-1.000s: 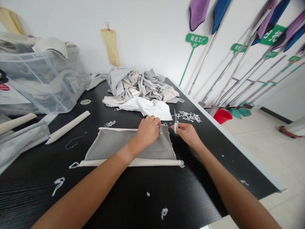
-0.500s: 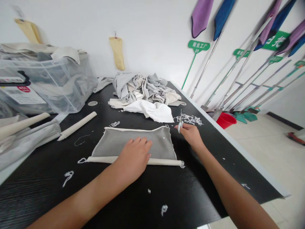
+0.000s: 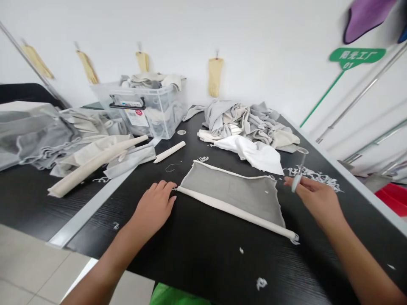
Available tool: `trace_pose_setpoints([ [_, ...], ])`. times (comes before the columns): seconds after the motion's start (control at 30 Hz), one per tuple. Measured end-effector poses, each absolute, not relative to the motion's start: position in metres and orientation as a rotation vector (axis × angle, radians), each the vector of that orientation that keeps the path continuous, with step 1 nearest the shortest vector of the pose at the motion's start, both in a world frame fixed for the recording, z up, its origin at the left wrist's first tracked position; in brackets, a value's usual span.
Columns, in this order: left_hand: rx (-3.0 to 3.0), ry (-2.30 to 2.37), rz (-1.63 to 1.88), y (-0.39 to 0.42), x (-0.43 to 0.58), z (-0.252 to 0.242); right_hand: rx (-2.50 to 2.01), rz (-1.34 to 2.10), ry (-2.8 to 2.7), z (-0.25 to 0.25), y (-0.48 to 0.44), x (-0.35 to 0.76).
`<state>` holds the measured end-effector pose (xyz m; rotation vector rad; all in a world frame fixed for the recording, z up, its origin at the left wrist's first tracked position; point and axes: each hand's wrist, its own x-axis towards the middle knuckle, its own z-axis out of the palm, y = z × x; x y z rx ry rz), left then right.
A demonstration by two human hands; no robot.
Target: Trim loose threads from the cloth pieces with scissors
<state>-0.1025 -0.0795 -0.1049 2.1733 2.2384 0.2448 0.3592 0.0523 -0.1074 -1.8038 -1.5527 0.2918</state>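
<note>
A grey piece of cloth [image 3: 235, 186] with cream rolled edges lies flat on the black table, white thread ends at its corners. My left hand [image 3: 155, 203] is at its near left corner, fingertips by the loose thread there, with thumb and forefinger apart. In my right hand [image 3: 321, 199] is a pair of scissors [image 3: 297, 180], blades pointing up and away, held just right of the cloth's far right corner. Behind them lies a heap of white thread scraps [image 3: 314, 176]. Whether the scissor blades are parted is too blurred to tell.
Crumpled grey cloths [image 3: 251, 120] and a white cloth [image 3: 251, 150] are piled at the back. A clear plastic box [image 3: 165, 114] full of cloths stands back left, with more cloths [image 3: 85, 127] beside it. A cream roll [image 3: 170, 151] lies nearer. Yellow gloves [image 3: 216, 76] hang on the wall.
My left hand has moved off the middle of the cloth to its near left corner. The view has turned left. My right hand still holds the scissors near the far right corner.
</note>
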Motion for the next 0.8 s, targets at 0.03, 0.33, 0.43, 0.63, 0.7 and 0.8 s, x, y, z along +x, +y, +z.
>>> trace_pose_setpoints([
  [0.03,2.159,2.233,0.258,-0.079,-0.103,-0.107,-1.797,0.343,-1.563,-0.104,0.05,0.356],
  [0.33,1.924,2.099,0.531,-0.075,-0.113,-0.11,-1.773,0.439,-1.659,-0.087,0.03,0.333],
  [0.43,1.951,2.088,0.567,-0.077,-0.119,-0.117,-1.788,0.473,-1.728,-0.079,0.021,0.322],
  [0.63,2.027,2.11,0.582,-0.079,-0.121,-0.123,-1.668,0.761,-1.918,-0.072,-0.002,0.284],
  [0.7,2.052,2.1,0.57,-0.079,-0.12,-0.122,-1.566,0.872,-2.001,-0.075,-0.009,0.267],
  [0.8,2.068,2.068,0.527,-0.078,-0.12,-0.12,-1.436,1.026,-2.087,-0.088,-0.013,0.244],
])
